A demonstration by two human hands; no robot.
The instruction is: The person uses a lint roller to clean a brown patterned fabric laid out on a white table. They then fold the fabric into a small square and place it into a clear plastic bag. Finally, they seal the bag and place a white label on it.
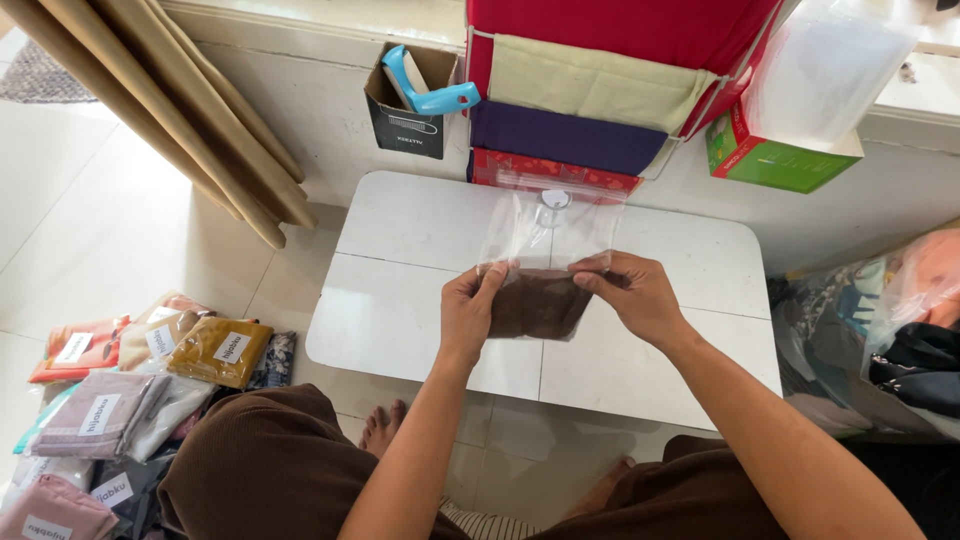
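Nearest you, your brown-clad knees and bare feet show at the bottom, just under the near edge of a low white folding table (400, 300).

Above the table's middle, both your hands hold a clear plastic bag (545, 235) upright. Your left hand (468, 312) pinches the bag's left side, thumb and fingers closed narrow on the plastic. Your right hand (632, 292) pinches the right side the same way, fingertips pressed together on it. A folded brown cloth (538, 305) sits in the bag's lower half, between your hands.

As a judgement: the cloth looks fully inside, so the filling seems done, while the bag's upper part stands loose and looks unsealed, so the closing seems left.

To your left on the floor lies a heap of packed cloths (150, 380) in clear bags with white labels, close to your left knee. To your right, just past the table's edge, sits a pile of bagged goods (880, 330).

The table around your hands gives you room on both sides and in front, but its near edge touches your lap space.

Farther off, against the wall, a small dark box (408, 115) holds a blue tool (425, 85). Beside it hangs a red organizer (600, 90) with beige and purple cloth, then a green box (775, 155). Beige curtains (170, 110) hang far left.
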